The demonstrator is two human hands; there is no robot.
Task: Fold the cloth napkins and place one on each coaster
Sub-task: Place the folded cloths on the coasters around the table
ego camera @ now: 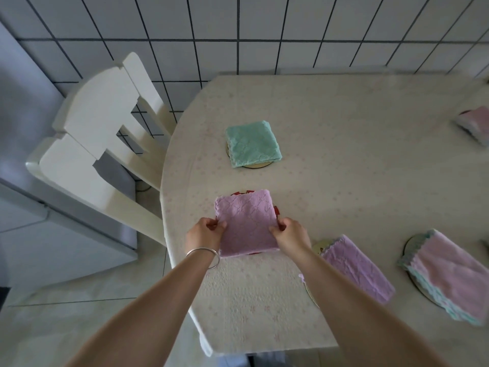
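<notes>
A folded lilac napkin (pixel 244 221) lies over a red coaster (pixel 238 193) near the table's left edge. My left hand (pixel 205 233) pinches its left side and my right hand (pixel 289 234) pinches its right side. Farther back a folded teal napkin (pixel 251 144) sits on a pale round coaster (pixel 258 165). To the right, a folded lilac napkin (pixel 356 268) lies across a coaster (pixel 318 245). A pink napkin with a teal one under it (pixel 452 276) rests on a coaster (pixel 412 247). A pink napkin (pixel 475 123) lies at the far right.
The table (pixel 344 181) wears a pale flowered cloth. A white wooden chair (pixel 98 144) stands close against the table's left side. Behind are a white tiled wall (pixel 238 30) and a grey appliance (pixel 23 181) at the far left.
</notes>
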